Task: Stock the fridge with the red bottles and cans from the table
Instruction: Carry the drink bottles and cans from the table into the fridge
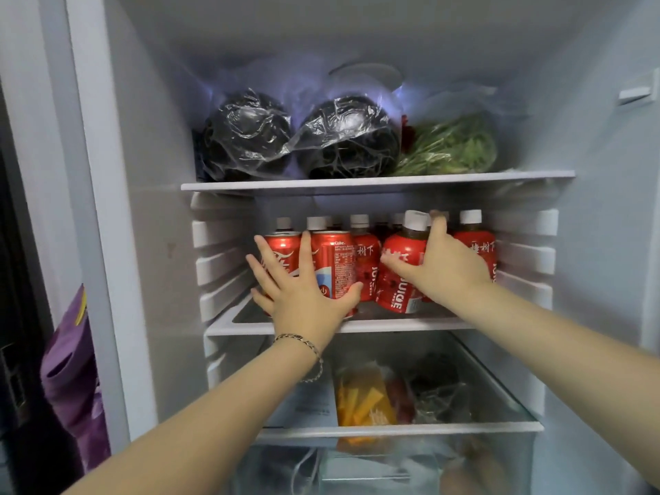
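Straight fingers of the left hand point(303, 294) splay wide, pressing two red metal cola cans point(334, 260); the right hand point(444, 267) curls round a tilted white-capped red plastic juice bottle point(398, 276), on the middle glass shelf point(410, 325) of the white fridge point(153, 173).

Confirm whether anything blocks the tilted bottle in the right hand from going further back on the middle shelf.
Yes. The right hand grips the tilted bottle at the shelf front; a row of capped bottles stands directly behind it, with upright bottles on both sides.
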`<state>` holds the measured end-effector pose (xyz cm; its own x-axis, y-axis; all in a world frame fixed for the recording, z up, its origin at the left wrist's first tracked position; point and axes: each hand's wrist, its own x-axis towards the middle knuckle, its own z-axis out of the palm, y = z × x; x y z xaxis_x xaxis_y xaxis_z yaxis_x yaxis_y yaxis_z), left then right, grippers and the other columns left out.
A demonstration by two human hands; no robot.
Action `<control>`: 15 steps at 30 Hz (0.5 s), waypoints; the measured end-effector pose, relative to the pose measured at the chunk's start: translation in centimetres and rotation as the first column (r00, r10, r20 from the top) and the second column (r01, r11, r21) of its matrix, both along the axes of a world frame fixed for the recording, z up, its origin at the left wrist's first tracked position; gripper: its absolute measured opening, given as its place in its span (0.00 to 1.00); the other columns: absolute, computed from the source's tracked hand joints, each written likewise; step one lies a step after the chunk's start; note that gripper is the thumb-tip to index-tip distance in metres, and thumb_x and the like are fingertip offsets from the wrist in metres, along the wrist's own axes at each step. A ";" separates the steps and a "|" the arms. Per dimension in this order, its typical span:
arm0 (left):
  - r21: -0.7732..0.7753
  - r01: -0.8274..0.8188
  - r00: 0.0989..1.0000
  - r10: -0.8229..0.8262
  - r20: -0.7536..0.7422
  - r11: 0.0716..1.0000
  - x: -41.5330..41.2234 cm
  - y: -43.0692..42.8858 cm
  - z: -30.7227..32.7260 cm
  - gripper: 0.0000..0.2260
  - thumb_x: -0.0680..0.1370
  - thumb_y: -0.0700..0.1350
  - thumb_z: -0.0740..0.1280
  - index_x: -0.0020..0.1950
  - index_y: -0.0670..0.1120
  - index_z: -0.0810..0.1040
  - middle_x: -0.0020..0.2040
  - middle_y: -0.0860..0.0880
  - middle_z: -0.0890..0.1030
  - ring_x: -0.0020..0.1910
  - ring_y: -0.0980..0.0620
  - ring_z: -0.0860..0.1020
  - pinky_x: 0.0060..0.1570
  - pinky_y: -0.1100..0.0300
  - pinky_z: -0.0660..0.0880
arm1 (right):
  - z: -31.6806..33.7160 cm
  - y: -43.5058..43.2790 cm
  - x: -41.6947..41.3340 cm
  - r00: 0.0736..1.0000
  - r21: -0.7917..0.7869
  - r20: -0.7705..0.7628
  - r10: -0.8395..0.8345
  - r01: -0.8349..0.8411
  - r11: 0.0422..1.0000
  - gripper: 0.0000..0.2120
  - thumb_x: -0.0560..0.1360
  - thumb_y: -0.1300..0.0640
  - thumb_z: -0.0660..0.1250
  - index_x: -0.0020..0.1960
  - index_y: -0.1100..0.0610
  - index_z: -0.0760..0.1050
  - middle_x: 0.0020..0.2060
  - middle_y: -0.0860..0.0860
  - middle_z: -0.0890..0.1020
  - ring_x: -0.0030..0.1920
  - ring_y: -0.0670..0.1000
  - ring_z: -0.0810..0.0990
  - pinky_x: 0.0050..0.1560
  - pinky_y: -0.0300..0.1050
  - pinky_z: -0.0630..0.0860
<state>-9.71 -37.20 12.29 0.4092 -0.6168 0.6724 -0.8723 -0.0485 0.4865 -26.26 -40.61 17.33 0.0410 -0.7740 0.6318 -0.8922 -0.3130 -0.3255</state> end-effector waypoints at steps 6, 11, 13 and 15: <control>0.032 -0.074 0.994 0.071 0.085 0.997 0.0 -0.2 -0.6 0.45 0.70 0.70 0.59 0.72 0.59 0.31 0.71 0.42 0.26 0.71 0.36 0.31 0.69 0.35 0.44 | -1.7 -0.9 3.2 0.976 0.168 0.037 0.214 -0.217 0.962 0.43 0.73 0.36 0.61 0.76 0.57 0.45 0.69 0.61 0.65 0.63 0.61 0.73 0.59 0.53 0.72; 0.117 -0.165 0.983 0.152 0.107 0.979 0.1 -1.1 -0.3 0.44 0.71 0.70 0.55 0.72 0.56 0.27 0.68 0.41 0.23 0.70 0.34 0.30 0.68 0.33 0.46 | -1.2 -2.6 4.8 0.967 0.240 0.066 0.244 -0.253 0.937 0.43 0.75 0.40 0.61 0.76 0.62 0.43 0.72 0.63 0.58 0.67 0.63 0.68 0.63 0.53 0.69; 0.163 -0.194 0.979 0.179 0.099 0.967 0.2 -1.6 -0.1 0.43 0.72 0.70 0.54 0.73 0.55 0.29 0.68 0.42 0.22 0.71 0.34 0.30 0.68 0.33 0.47 | -1.6 -3.3 5.3 0.942 0.273 0.149 0.301 -0.332 0.903 0.41 0.77 0.43 0.61 0.76 0.63 0.42 0.73 0.63 0.57 0.70 0.64 0.64 0.67 0.56 0.64; 0.198 -0.214 0.976 0.199 0.093 0.956 0.4 -1.9 0.0 0.41 0.74 0.68 0.53 0.74 0.54 0.30 0.69 0.41 0.23 0.71 0.34 0.30 0.68 0.33 0.47 | -1.9 -4.1 5.9 0.953 0.346 0.148 0.266 -0.302 0.888 0.43 0.77 0.45 0.61 0.76 0.62 0.38 0.71 0.63 0.59 0.68 0.63 0.67 0.66 0.54 0.66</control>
<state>-9.35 -39.10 12.28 0.4984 -0.6517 0.5718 -0.8645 -0.3239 0.3843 -20.38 -44.72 15.39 0.2478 -0.9133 0.3233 -0.7426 -0.3933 -0.5421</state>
